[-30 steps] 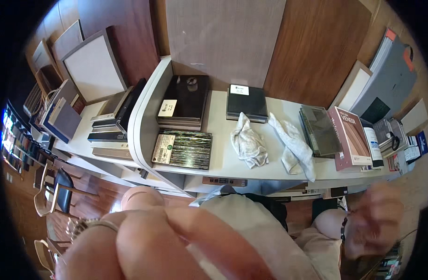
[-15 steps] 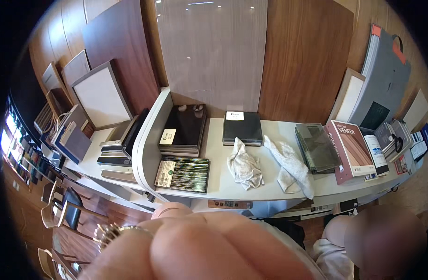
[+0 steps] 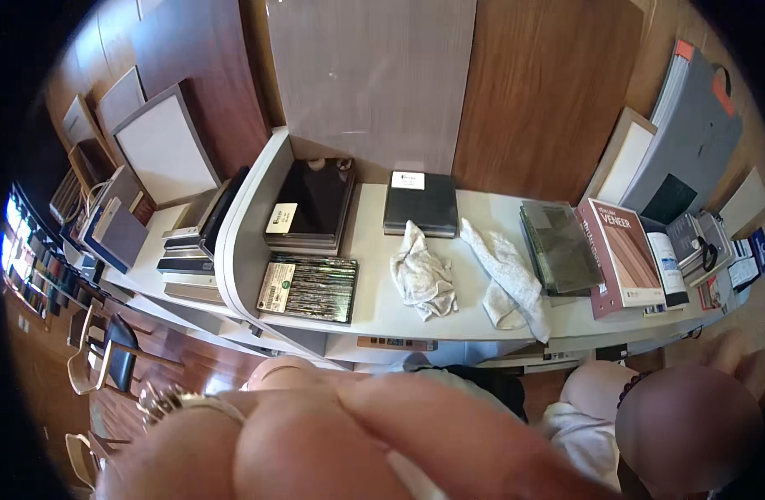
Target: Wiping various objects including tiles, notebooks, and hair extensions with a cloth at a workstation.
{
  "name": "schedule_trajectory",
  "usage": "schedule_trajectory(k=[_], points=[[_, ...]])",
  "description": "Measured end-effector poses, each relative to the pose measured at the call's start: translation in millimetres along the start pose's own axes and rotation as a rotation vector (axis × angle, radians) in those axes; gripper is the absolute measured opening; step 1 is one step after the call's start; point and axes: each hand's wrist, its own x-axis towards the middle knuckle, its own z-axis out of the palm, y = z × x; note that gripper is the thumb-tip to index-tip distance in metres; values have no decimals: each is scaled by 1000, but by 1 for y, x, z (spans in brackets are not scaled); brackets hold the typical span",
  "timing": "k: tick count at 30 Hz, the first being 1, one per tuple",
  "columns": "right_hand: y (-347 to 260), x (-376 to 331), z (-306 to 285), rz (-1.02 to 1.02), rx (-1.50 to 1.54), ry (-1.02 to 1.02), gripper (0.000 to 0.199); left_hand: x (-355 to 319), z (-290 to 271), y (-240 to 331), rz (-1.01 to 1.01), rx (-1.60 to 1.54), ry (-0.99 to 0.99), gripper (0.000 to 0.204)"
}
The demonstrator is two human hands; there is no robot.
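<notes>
Even, bright indoor light falls across the pale counter. The left hand looms blurred up close. Fisheye edges bend into black.

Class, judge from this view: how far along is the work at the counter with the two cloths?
Done: sample books lie in tidy stacks on the white counter. In hand: nothing clearly; the left hand and right hand are blurred near the camera, off the counter. Left: two white cloths lie crumpled, untouched.
</notes>
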Motion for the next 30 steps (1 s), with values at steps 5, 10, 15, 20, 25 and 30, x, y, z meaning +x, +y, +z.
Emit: schedule_trajectory(k=[5,10,15,20,25,30], points=[[28,4,26,-22,-421,170,37,-10,-15,24,29,-76,47,27],[100,-62,15,700,-964,-368,62,-2,-38,27,41,-177,77,31],[132,-118,1,729,-1058,-395,62,-13,-67,19,-153,-93,-2,28],[131,-125,-6,695,-1067,-363,57,-32,-81,3,-530,44,140,27],[120,-116,-3,670,-1089,-342,51,-35,-87,-4,-670,-161,118,21],[112,-109,-10,614,-1112,-184,48,-39,-87,-11,-762,-92,43,25]])
